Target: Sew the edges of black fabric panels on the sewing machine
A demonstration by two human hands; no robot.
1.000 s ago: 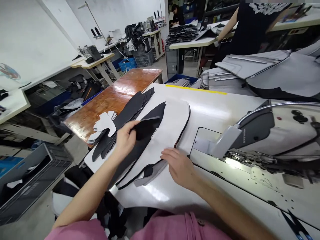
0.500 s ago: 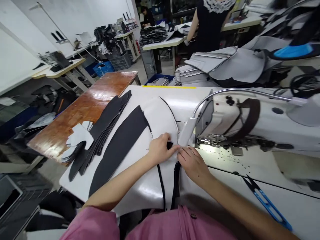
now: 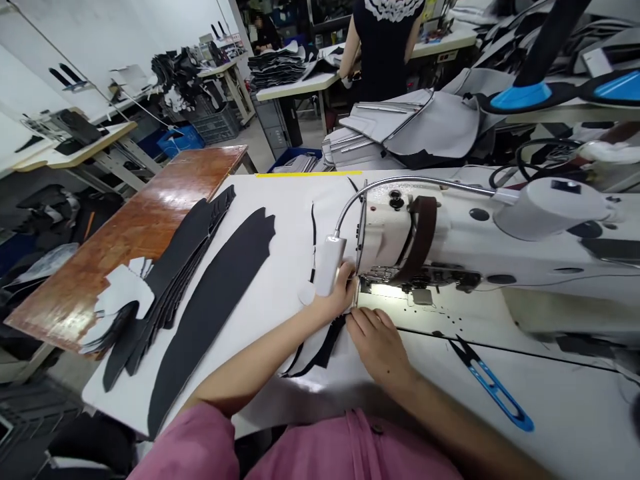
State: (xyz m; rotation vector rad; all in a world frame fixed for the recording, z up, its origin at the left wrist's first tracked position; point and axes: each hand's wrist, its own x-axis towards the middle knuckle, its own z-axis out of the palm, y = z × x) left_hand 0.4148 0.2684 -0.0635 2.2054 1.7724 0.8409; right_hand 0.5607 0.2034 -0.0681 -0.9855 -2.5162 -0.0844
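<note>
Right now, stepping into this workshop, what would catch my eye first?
The white industrial sewing machine fills the right side, with the left hand and right hand close by its needle area. Long black cut panels lie on the white table to its left, and blue-handled thread snips lie at lower right.

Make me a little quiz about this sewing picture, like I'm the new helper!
1. True or false: the blue snips lie to the right of the right hand.
2. Which is the left hand closest to?
A) the sewing machine
B) the wooden board
C) the blue snips
3. Fill in the blank: the long black piece lies on the white ____.

Key: 1 true; 2 A; 3 table
</note>
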